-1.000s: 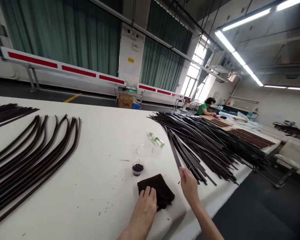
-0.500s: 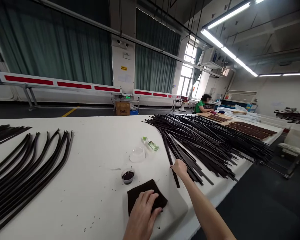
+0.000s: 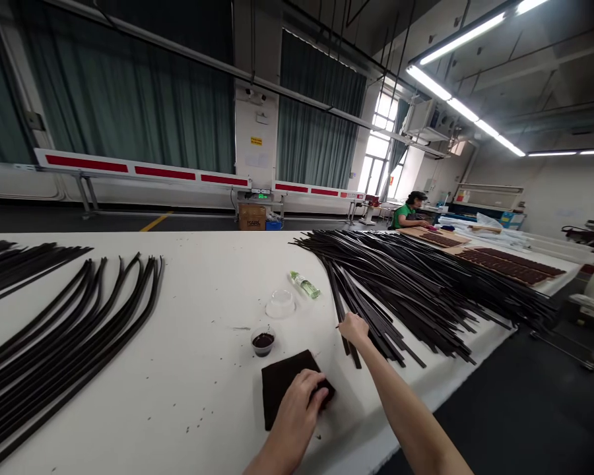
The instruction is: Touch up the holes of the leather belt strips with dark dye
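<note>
Two hands in the shot, and we've got the left hand [image 3: 297,412] at the bottom middle of the frame, fingers curled over the corner of a dark fabric pad [image 3: 274,389], though we can't tell if it's gripping or just pressing. Compared with half a second back, that hand has slid toward the pad's right corner. The right hand [image 3: 354,328] reaches out just right of centre, fingers drawn in narrow at the loose ends of a big pile of black strips [image 3: 416,290]. A thin sliver pokes out by the fingertips, but it's too small for us to say if anything is being held. Just above the pad sits a small cup of dark liquid [image 3: 263,341], then a clear plastic lid [image 3: 280,303] and a small bottle [image 3: 305,285]. Curved black strips [image 3: 69,323] fan across the left of the white table [image 3: 193,369]. Way off at upper right, a co-worker [image 3: 404,216] in a green top sits by trays of brown pieces [image 3: 505,264].
</note>
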Tool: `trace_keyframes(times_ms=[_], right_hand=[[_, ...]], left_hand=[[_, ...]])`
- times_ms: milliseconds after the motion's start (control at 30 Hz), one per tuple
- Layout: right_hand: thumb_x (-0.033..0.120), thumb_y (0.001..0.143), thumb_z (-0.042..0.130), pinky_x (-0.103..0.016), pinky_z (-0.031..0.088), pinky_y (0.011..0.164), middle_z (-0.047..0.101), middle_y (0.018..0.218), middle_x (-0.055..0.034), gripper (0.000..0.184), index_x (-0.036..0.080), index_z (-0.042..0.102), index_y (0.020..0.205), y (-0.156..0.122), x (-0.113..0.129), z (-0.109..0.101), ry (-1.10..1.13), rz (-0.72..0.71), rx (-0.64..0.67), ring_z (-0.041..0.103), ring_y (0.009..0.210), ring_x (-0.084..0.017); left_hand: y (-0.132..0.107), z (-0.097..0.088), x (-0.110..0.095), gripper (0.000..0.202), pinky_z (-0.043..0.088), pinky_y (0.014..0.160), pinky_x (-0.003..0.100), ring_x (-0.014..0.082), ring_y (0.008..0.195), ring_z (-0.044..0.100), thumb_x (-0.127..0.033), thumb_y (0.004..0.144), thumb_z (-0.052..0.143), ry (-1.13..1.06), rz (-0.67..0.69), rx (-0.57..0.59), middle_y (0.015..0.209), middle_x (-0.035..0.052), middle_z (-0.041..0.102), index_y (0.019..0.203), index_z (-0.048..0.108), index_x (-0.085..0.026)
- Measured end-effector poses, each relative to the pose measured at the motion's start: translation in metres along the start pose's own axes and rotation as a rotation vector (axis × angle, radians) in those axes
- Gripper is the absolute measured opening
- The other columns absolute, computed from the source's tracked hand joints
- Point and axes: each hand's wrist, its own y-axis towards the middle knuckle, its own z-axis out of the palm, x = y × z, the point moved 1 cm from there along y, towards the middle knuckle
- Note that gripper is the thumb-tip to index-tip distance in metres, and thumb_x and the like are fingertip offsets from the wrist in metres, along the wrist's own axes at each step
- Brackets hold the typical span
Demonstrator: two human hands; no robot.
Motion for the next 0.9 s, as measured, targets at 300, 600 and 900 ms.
trace_keyframes(times_ms=[300, 600, 900], right_hand=[[0.061, 0.086, 0.049, -0.033, 0.052, 0.069, 0.068, 0.078, -0.0046, 0.040, 0.026, 0.068, 0.081, -0.209, -0.018, 0.028, 0.817, -0.105, -0.170, 0.063, 0.076, -0.023], [0.038, 0.092, 0.058, -0.033, 0.057, 0.074, 0.067, 0.089, -0.0040, 0.027, 0.012, 0.063, 0.096, -0.081, 0.050, -0.001, 1.556, 0.019, 0.047, 0.066, 0.080, -0.014], [0.019, 0.091, 0.061, -0.024, 0.057, 0.062, 0.065, 0.078, 0.0012, 0.009, 0.010, 0.061, 0.087, 0.002, 0.137, -0.080, 1.695, -0.243, -0.117, 0.065, 0.067, -0.009]], left_hand=[[0.015, 0.010, -0.015, 0.032, 0.054, 0.085, 0.039, 0.0193, 0.077, 0.067, -0.039, 0.075, 0.074, -0.500, -0.255, 0.087, 0.083, 0.0084, 0.068, 0.090, 0.063, -0.013], [-0.093, -0.046, -0.026, 0.023, 0.054, 0.064, 0.031, 0.0153, 0.064, 0.060, -0.030, 0.080, 0.068, -0.399, -0.319, 0.138, 0.073, 0.0019, 0.062, 0.095, 0.071, -0.014], [-0.213, -0.139, 0.009, 0.022, 0.049, 0.064, 0.026, 0.0127, 0.063, 0.059, -0.035, 0.081, 0.071, -0.316, -0.435, -0.110, 0.075, 0.0021, 0.068, 0.091, 0.075, -0.015]])
